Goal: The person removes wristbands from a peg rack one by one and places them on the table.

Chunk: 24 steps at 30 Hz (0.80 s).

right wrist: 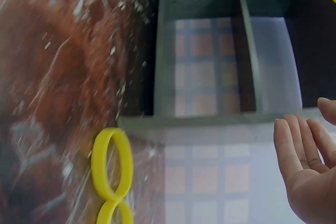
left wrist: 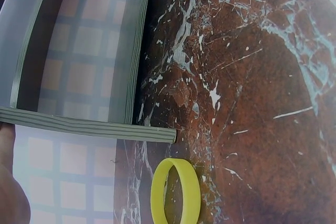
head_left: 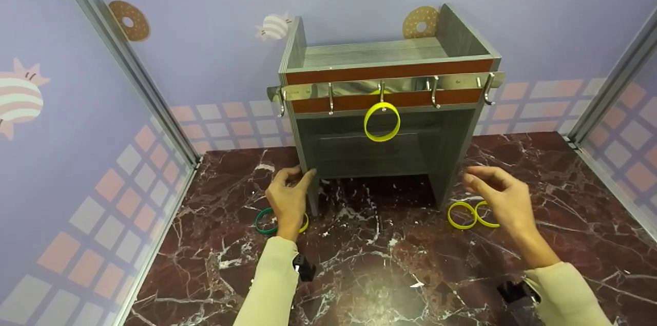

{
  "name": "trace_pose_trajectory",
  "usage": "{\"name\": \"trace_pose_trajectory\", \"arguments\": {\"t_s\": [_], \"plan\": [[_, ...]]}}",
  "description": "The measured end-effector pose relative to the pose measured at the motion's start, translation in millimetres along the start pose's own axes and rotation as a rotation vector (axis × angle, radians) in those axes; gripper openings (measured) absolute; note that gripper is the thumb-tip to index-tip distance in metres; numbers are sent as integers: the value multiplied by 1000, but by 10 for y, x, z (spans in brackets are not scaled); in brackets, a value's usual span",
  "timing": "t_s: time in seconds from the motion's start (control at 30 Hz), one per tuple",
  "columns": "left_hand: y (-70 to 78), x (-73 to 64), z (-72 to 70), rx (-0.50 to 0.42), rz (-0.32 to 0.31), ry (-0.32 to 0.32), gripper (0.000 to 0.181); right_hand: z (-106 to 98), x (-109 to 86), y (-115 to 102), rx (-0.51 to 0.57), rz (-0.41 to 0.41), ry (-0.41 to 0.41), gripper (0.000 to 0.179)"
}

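Note:
A grey wood shelf unit [head_left: 300,136] stands upright, with a metal hook rail [head_left: 354,89] across its front. From the middle hook hangs a yellow wristband [head_left: 382,138]. My left hand [head_left: 287,203] is at the unit's left side panel, thumb at the front edge and fingers along the outer face. A green wristband [head_left: 266,231] and a yellow wristband [left wrist: 193,192] lie by that hand, partly hidden in the head view. Just off the right side panel is my right hand [head_left: 505,203], fingers loosely bent and holding nothing. Two yellow wristbands [head_left: 462,227] lie beside it, touching each other.
The unit stands on a dark red marbled tabletop [head_left: 359,285]. Behind it rises a purple patterned wall [head_left: 215,49]. Metal frame posts [head_left: 128,59] border the space left and right. Black wrist cameras [head_left: 304,267] sit at both cuffs.

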State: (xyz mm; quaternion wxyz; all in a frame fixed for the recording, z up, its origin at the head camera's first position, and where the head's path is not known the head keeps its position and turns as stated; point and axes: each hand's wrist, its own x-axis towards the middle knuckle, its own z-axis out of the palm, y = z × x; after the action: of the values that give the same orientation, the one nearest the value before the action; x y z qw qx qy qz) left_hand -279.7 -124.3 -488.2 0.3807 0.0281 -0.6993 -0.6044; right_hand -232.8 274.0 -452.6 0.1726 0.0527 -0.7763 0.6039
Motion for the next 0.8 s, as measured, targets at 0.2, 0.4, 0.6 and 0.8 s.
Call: {"name": "trace_pose_trajectory", "arguments": {"t_s": [0.2,0.4,0.6,0.8], "plan": [[94,-11,23,17,12,16,20,199,16,-137,77,-20,-15,28],[413,-66,-18,0,12,9,19,360,71,-262,166,-21,-39,29],[292,-41,2,0,20,14,19,502,140,-427,243,-33,-52,31],[21,-1,27,-10,26,15,21,649,208,-567,300,-52,-64,29]]}}
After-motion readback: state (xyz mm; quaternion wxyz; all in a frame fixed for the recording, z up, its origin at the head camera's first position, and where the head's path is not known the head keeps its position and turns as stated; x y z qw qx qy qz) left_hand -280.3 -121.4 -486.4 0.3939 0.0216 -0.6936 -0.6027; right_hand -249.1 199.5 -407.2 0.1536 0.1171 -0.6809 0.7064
